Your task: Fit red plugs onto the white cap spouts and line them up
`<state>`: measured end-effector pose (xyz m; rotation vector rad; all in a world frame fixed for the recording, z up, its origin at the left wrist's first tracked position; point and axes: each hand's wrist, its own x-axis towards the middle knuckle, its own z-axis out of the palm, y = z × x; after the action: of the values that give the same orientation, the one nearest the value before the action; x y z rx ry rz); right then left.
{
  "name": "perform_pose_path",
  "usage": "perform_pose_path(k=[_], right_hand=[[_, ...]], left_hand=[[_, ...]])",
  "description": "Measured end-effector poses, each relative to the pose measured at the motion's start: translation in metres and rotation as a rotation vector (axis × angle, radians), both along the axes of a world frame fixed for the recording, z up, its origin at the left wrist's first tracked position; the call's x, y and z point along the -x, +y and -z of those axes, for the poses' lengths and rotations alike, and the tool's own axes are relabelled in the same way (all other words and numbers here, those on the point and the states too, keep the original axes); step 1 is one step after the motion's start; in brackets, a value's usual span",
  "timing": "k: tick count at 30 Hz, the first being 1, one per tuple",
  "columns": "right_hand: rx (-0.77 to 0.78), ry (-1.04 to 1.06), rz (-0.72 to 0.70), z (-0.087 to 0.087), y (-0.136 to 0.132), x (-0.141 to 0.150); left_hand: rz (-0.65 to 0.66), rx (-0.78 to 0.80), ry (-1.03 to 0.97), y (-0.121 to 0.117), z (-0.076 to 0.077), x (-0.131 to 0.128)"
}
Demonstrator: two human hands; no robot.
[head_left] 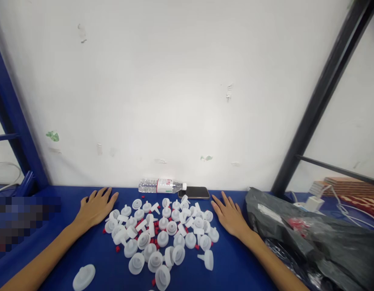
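Currently nothing's being handled: left hand and right hand flat, fingers spread, flanking white plastic funnel-shaped caps toward blue bench's far edge.

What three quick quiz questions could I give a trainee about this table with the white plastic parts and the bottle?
1. True or false: the clear bottle lies on its side.
2. Which is nearer the gray plastic bag: a) the left hand, or b) the right hand?
3. Fill in the color: small ____ pieces lie among the white plastic parts.

Key: 1 true; 2 b; 3 red.
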<state>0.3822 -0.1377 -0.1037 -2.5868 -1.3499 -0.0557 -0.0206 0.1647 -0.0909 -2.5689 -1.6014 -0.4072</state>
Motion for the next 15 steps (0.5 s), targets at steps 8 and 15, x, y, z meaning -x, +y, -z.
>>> perform_pose_path(k=[8,15], right_hand=[[-0.019,-0.021,0.009,0.008,0.002,-0.004],[0.016,-0.037,0.005,0.017,0.004,-0.012]], left_hand=[[-0.034,0.0,0.143,-0.009,-0.007,-0.003],[-0.037,-0.019,0.178,-0.015,-0.009,-0.004]])
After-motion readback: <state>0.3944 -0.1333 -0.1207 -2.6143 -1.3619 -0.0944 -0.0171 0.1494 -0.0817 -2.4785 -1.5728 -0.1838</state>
